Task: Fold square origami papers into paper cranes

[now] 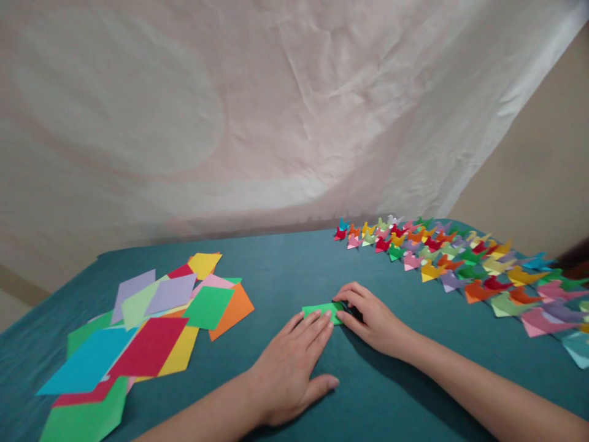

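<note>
A small folded piece of green paper (326,309) lies flat on the dark teal cloth (276,270) in the middle of the view. My left hand (294,362) rests palm down with its fingers stretched over the near left part of the paper, the thumb spread to the side. My right hand (372,316) has its thumb and index finger at the paper's right end, gripping or pressing that edge. The left fingertips hide part of the paper, so its exact fold is unclear.
A loose heap of square coloured papers (151,347) spreads over the left of the table. Several rows of folded paper birds (473,273) in many colours stand along the right side. Behind the table hangs a wrinkled pale sheet (285,110).
</note>
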Tool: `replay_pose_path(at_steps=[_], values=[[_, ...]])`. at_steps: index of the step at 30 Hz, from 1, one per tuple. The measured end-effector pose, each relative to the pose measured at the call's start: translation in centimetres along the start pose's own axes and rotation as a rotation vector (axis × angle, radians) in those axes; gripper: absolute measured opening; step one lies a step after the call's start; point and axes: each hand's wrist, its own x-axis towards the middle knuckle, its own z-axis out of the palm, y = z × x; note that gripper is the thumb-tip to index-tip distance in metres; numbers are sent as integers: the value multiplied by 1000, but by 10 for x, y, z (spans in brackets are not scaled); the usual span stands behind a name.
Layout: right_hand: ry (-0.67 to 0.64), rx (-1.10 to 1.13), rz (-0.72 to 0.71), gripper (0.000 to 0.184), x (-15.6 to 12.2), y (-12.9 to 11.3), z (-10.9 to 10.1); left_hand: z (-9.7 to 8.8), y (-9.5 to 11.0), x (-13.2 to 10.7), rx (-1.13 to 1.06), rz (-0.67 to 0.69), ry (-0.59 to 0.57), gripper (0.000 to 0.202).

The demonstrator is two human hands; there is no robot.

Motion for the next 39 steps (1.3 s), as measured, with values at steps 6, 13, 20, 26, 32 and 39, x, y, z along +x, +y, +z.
replay_pose_path(at_steps=[6, 13, 20, 26, 32, 39], values=[[-29, 31, 38, 18, 3, -3, -1, -1, 0, 0, -3, -6, -23, 66], [-21, 69, 62, 15, 4, -2, 1, -3, 0, -1, -22, -12, -19, 66], [-63, 63, 114, 10, 11, -3, 0, -6, 1, -1, -15, -20, -46, 66], [-93, 38, 138, 5, 26, 3, 2, -7, 0, -1, -20, -29, -56, 65], [-91, 21, 145, 5, 29, 6, 5, -7, 1, -2, -26, -28, -55, 65], [-49, 21, 144, 6, 25, 3, 8, -6, 0, -2, -27, -24, -54, 65]])
